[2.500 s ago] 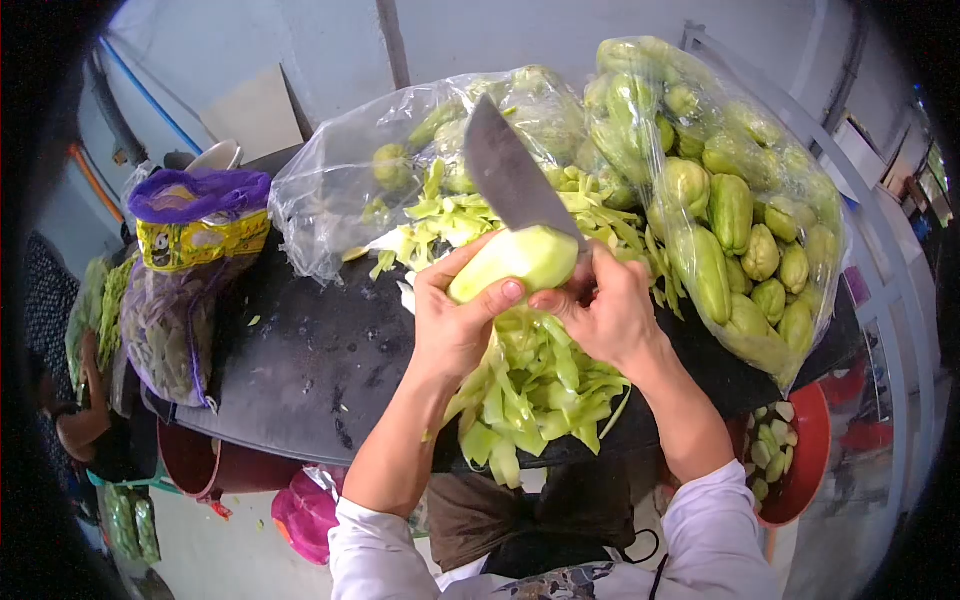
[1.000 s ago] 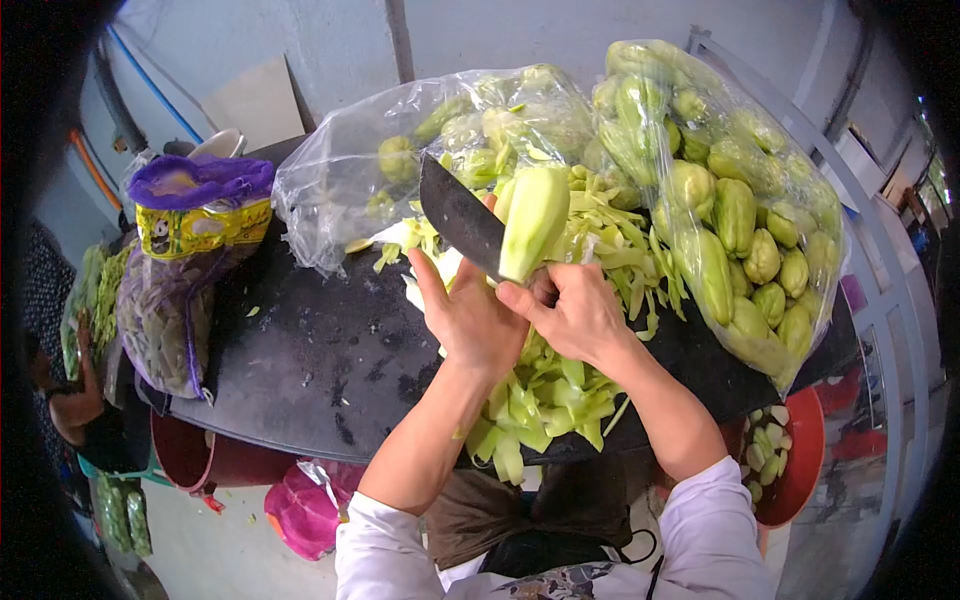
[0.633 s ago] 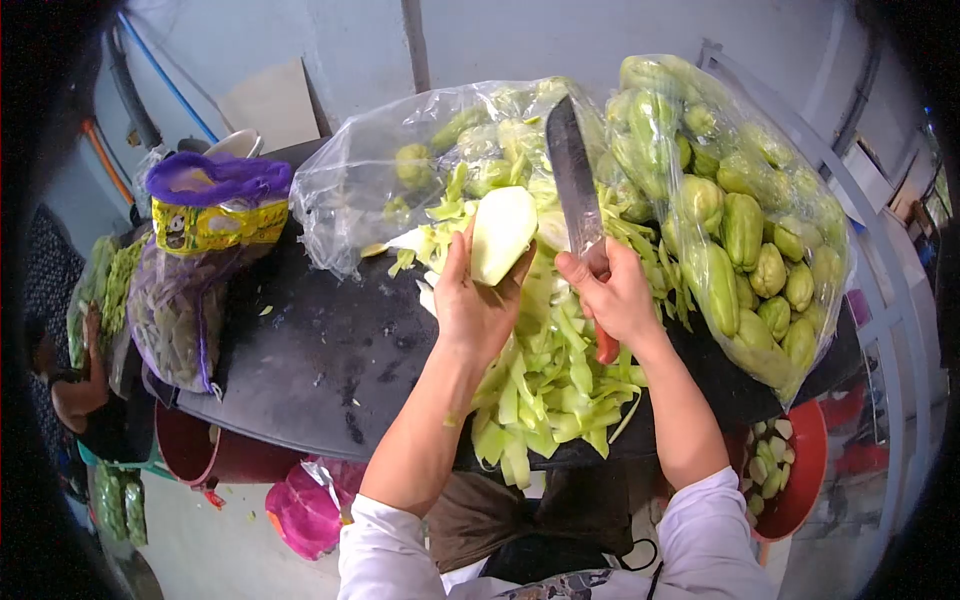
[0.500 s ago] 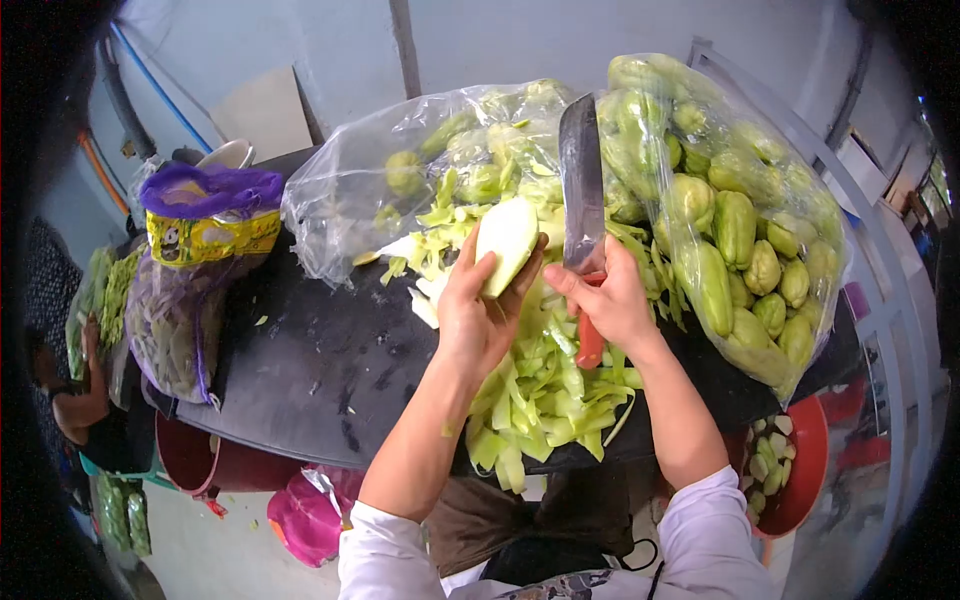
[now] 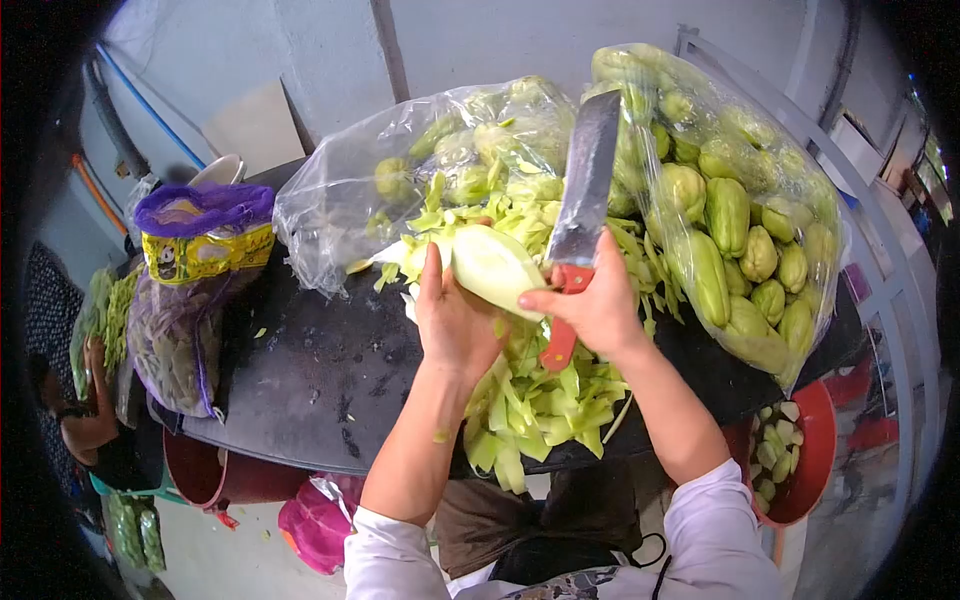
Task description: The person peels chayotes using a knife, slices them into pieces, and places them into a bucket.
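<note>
A pale, peeled chayote (image 5: 492,265) rests against the palm and fingers of my left hand (image 5: 448,325), whose thumb points up beside it. My right hand (image 5: 600,310) is closed around the red handle of a broad-bladed knife (image 5: 588,175), the blade pointing up and away from me. The right thumb reaches over to the near right end of the chayote and touches it. Beneath both hands lies a heap of green peelings (image 5: 535,410). Part of the left fingers is hidden behind the chayote.
Unpeeled chayotes fill a clear plastic bag (image 5: 740,220) at right; another clear bag (image 5: 345,190) lies at the back. A purple mesh sack (image 5: 175,330) stands left on the dark table (image 5: 300,400). Below right, a red basin (image 5: 815,460) holds cut pieces. Another person's arm (image 5: 95,410) shows far left.
The chayote has turned from upright to lying slantwise, its end now against my right thumb. My left thumb has come off its front. The knife has tilted slightly to the right.
</note>
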Available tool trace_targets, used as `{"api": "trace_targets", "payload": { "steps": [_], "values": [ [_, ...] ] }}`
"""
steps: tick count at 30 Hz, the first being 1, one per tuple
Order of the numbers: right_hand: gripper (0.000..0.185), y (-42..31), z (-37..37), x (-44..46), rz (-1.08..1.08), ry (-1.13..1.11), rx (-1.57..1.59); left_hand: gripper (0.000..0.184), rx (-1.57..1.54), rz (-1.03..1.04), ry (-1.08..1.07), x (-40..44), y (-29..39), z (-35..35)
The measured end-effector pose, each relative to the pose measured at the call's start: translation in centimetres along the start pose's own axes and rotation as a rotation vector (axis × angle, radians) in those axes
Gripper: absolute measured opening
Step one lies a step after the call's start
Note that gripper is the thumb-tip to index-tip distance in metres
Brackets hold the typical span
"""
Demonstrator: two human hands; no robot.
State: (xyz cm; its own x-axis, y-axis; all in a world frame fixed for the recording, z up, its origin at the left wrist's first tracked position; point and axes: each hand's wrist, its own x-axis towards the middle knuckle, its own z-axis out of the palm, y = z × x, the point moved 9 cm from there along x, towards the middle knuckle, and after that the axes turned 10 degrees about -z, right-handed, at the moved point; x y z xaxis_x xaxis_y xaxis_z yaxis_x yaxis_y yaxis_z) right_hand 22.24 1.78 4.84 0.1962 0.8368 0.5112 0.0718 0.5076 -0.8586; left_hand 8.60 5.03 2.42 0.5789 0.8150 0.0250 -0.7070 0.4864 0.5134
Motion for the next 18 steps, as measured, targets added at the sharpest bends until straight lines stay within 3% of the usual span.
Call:
{"api": "trace_targets", "payload": {
  "steps": [3,5,9,13,14,15,18],
  "values": [
    [0.066,0.5,-2.6,1.2,0.013,0.023,-0.079,0.069,0.021,-0.122,-0.021,0.2,-0.4,0.0],
    [0.064,-0.3,-3.8,1.9,0.011,0.024,-0.101,0.071,0.19,-0.258,0.112,0.0,-1.3,-0.3],
    [0.061,-0.4,-3.9,2.5,-0.032,-0.088,0.084,0.063,0.237,-0.456,-0.085,-0.1,-2.6,-0.3],
    [0.052,-1.3,-3.4,2.5,-0.064,-0.073,-0.047,0.06,0.153,-0.445,-0.001,-0.3,-3.3,-0.1],
    [0.038,-1.6,-3.2,2.4,-0.094,-0.055,-0.008,0.06,0.093,-0.292,0.028,-0.1,-1.9,0.0],
    [0.038,-1.7,-3.3,2.3,-0.094,-0.055,-0.008,0.059,0.03,-0.14,0.057,-0.1,-0.5,-0.2],
    [0.02,-0.7,-4.0,2.0,0.019,-0.052,0.029,0.061,0.013,0.085,0.107,-0.8,4.0,-2.2]
  ]
}}
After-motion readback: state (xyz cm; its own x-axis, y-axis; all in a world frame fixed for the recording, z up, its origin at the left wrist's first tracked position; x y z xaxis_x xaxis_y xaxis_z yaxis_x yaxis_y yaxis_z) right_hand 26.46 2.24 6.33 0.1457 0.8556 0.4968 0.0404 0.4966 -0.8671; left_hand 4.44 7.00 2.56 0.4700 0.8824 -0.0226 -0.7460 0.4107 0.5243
